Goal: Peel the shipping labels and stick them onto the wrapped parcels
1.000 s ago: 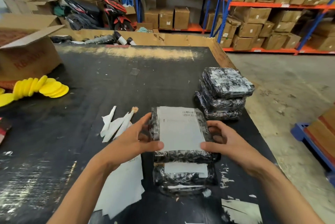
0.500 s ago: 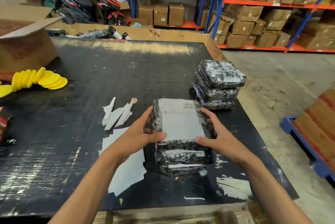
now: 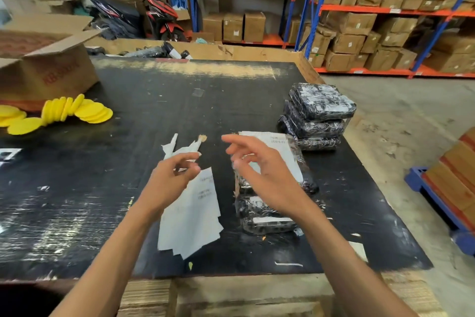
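Two hands are up in the air over the counter (image 3: 154, 101), neither holding anything as far as head view shows. Left hand (image 3: 172, 178) has fingers loosely curled, thumb near fingertips, hovering above the label sheets (image 3: 191, 216); blur makes it hard to rule out a sliver of backing pinched there. Right hand (image 3: 259, 175) has fingers spread and relaxed, above the labelled parcel (image 3: 277, 157).

Step, my read: one label is on, so this looks like the gap between parcels, with the next label to fetch. Next move calls for pinching a corner of a sheet, peeling it off the backing, then laying it flat on a bare parcel without creasing.

Where things are: labelled parcel sits on top of another wrapped parcel (image 3: 264, 216) near centre-right; its white label faces up, long axis running near-to-far, tilted slightly left at the far end, print at the far edge. Label sheets lie just left of it, fanned, long axis also roughly near-to-far. Peeled backing strips (image 3: 180, 147) lie just beyond them. Stack of unlabelled parcels (image 3: 318, 116) is further right and far, well apart from the hands.

Single view only; nothing more to add.
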